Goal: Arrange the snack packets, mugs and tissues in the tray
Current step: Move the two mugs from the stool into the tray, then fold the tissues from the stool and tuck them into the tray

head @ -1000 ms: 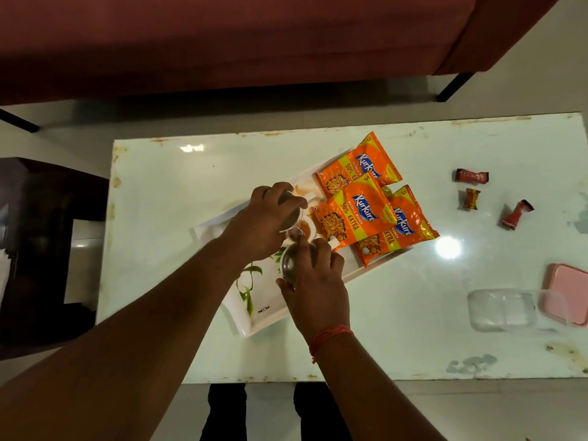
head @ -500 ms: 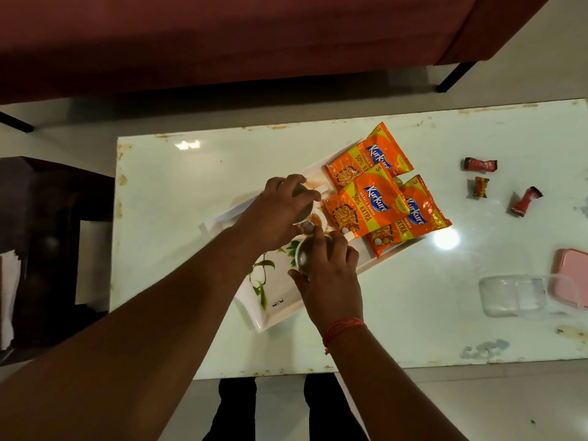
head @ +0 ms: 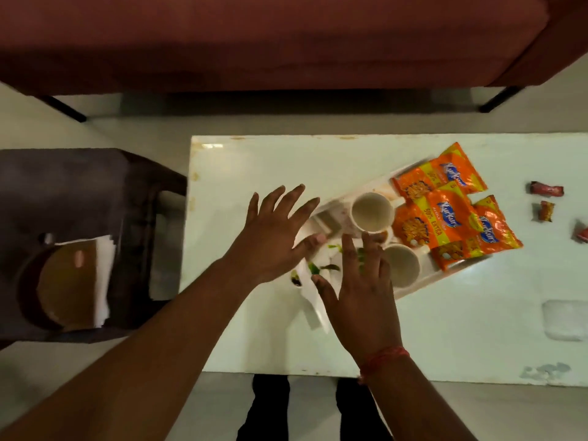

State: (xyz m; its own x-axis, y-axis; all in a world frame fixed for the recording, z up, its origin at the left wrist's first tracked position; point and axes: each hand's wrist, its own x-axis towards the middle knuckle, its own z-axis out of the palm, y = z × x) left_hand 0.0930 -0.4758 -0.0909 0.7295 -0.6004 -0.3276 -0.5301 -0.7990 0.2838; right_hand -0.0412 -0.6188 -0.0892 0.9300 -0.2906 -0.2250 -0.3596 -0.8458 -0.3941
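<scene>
A white tray [head: 423, 283] with a green leaf print lies at an angle on the pale table [head: 445, 329]. Two white mugs stand upright in it, one farther [head: 371, 212] and one nearer [head: 401, 265]. Three orange snack packets [head: 445, 214] overlap at the tray's right end. My left hand [head: 273, 237] hovers over the tray's left end, fingers spread, holding nothing. My right hand [head: 362, 291] is over the tray's near-left part, fingers apart and empty, just left of the nearer mug. White tissues [head: 103, 275] lie stacked on the dark side table at the left.
A dark side table [head: 79, 224] stands left of the table and carries a brown round plate [head: 68, 288] beside the tissues. Three small wrapped candies [head: 547, 202] lie at the right. A clear plastic box [head: 564, 319] sits near the right edge. A maroon sofa [head: 286, 43] runs behind.
Both hands have let go of the two mugs, which now stand in the tray. The hands have opened and drawn leftward. The view has swung left, showing the side table.
</scene>
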